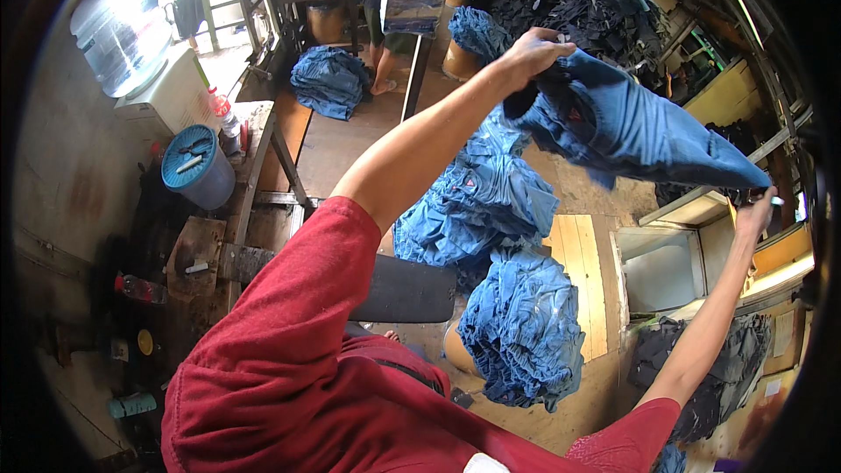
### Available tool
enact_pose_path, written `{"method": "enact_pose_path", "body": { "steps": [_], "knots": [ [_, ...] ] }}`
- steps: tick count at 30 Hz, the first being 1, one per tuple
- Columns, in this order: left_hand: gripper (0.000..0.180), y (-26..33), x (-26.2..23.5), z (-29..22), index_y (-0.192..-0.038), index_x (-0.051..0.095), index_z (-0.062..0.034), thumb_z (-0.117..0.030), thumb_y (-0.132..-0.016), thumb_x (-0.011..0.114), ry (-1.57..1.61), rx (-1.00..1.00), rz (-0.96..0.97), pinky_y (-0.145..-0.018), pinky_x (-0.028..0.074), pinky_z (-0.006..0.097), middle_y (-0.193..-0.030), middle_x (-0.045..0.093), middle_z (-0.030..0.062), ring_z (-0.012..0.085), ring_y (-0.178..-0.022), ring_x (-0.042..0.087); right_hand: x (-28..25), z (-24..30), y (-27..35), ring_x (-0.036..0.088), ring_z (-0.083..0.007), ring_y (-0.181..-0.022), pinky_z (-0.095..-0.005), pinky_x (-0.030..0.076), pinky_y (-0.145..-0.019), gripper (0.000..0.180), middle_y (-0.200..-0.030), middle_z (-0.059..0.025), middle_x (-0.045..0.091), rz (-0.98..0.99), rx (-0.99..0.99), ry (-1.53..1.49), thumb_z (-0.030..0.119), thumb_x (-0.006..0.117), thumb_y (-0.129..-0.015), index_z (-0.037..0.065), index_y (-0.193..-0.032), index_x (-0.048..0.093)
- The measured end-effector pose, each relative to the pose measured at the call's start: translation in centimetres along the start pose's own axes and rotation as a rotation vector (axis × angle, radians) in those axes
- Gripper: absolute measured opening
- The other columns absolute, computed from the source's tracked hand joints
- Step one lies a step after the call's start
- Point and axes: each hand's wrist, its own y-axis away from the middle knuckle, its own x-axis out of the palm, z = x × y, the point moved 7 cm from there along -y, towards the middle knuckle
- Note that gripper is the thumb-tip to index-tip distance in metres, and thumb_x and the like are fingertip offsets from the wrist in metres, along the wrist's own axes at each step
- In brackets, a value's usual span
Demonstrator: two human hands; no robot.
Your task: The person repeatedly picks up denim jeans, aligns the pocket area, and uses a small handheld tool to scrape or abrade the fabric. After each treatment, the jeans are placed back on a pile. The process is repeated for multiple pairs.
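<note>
A pair of blue jeans (639, 123) is stretched through the air between my two hands, sagging slightly in the middle. My left hand (536, 57) is closed on its wider upper end, while my right hand (755, 217) grips the narrow far end at the right. A small whitish thing shows by the right fingers; I cannot make out what it is. Below the raised garment lies a heap of blue denim (477, 193). A second denim pile (523, 328), nearer me, is draped over a round support.
To the left stand a blue-lidded bucket (210, 180), a plastic bottle (225, 118) and a water dispenser (162, 92). A dark padded board (407, 291) juts across by my body. Dark cloth (604, 17) is heaped at the back. Another person's leg (383, 66) shows beside a denim bundle (330, 81).
</note>
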Motion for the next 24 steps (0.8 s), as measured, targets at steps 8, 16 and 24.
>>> {"method": "enact_pose_path", "body": {
  "steps": [8, 16, 24],
  "knots": [
    [0.05, 29.1, -0.6, -10.2, -0.098, 0.071, -0.0009, -0.05, -0.095, 0.077, 0.549, 0.146, 0.581, -0.077, 0.053, 0.04, -0.091, 0.075, 0.013, 0.0259, -0.086, 0.07, -11.7, -24.5, 21.2, 0.033, -0.0029, -0.047, -0.0217, 0.027, -0.038, 0.027, -0.066, 0.0093, 0.041, 0.34, 0.691, 0.612, 0.036, 0.061, -0.109, 0.012, -0.1, 0.063],
    [0.016, 36.3, 2.3, -14.9, -0.105, 0.067, 0.0098, -0.006, -0.101, 0.07, 1.308, 0.403, 0.703, -0.073, 0.061, 0.035, -0.103, 0.071, 0.0248, 0.0291, -0.084, 0.073, -18.2, -31.7, 44.4, 0.032, -0.0036, -0.048, -0.0231, 0.027, -0.041, 0.036, -0.067, 0.0087, 0.037, 0.328, 1.158, 0.558, 0.045, 0.063, -0.107, 0.01, -0.116, 0.066],
    [0.043, 40.1, 6.3, -14.0, -0.117, 0.054, 0.0192, -0.015, -0.1, 0.074, 1.563, -0.255, 0.624, -0.082, 0.063, 0.045, -0.112, 0.066, 0.0439, 0.0456, -0.103, 0.073, -24.6, -29.8, 48.4, 0.034, -0.0089, -0.042, -0.031, 0.026, -0.041, 0.063, -0.055, 0.0062, 0.038, 0.254, 0.794, 0.852, 0.072, 0.058, -0.099, 0.019, -0.068, 0.045]
  ]
}}
